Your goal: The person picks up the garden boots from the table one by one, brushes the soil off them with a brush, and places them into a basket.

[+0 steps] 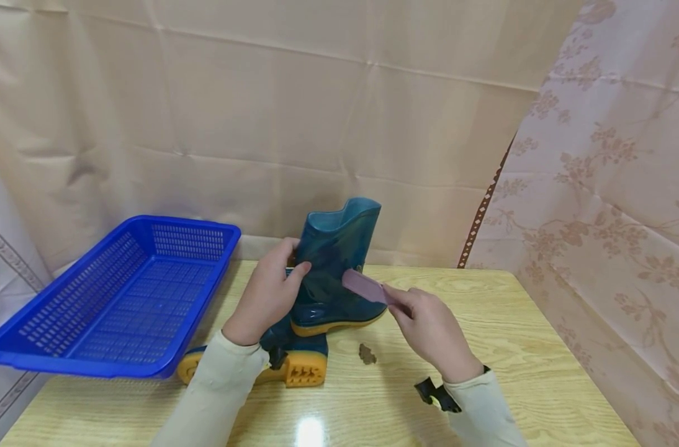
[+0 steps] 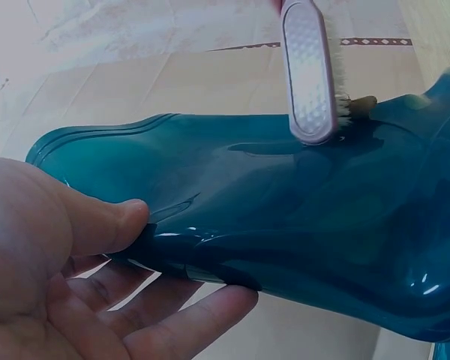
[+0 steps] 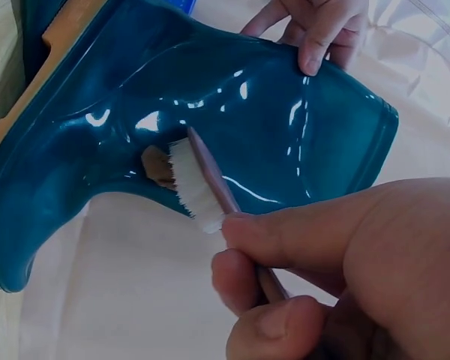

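Observation:
My left hand (image 1: 269,292) grips a teal rubber boot (image 1: 334,264) by its shaft, thumb on one side and fingers round the other. The boot stands tilted, its yellow sole partly over a second boot (image 1: 308,369) that lies on its side on the table. A pale purple brush (image 1: 364,287) with white bristles is pinched by its handle in my right hand (image 1: 431,329). In the right wrist view the bristles meet the boot at the bend above the foot, right beside a brown dirt patch (image 3: 157,166).
On the left is a blue plastic basket (image 1: 155,304) with slotted walls. A brown clump (image 1: 367,354) lies on the wood-grain table (image 1: 473,310), in front of the boot. Beige cloth (image 1: 261,112) hangs behind, and floral cloth (image 1: 619,186) on the right.

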`<state>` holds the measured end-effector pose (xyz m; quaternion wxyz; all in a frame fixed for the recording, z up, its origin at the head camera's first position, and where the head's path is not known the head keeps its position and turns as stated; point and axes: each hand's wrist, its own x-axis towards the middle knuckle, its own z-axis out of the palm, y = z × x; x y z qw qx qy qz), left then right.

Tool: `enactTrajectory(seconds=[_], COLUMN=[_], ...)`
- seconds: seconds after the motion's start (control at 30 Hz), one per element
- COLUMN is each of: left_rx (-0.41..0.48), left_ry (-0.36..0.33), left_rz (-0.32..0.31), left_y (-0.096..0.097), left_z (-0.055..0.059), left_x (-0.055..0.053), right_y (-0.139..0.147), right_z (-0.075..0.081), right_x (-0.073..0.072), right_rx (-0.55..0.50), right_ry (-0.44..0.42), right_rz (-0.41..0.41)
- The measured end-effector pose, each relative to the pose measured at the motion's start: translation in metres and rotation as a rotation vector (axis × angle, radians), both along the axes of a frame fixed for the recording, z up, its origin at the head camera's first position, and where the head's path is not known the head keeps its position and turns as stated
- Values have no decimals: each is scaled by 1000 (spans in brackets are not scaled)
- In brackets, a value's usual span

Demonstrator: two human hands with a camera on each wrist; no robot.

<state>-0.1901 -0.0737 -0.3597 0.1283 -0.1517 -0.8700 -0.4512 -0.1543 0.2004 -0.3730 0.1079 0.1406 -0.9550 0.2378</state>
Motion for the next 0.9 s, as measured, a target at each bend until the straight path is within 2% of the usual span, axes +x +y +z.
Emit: enactTrajectory(seconds=[0.33,0.77,0.9], left_rx=[3,7,10], left_ry=[-9,-19,-15], left_rz=[4,4,3], left_y=[-1,-2,-2], left_z=[0,0,-1], left_x=[0,-1,-1], right_y=[7,11,11], right_z=[5,4,3], right_x=[3,1,1], right_rx=[2,14,5], right_ry=[-54,-105,-67], right_rz=[-16,-36,-12])
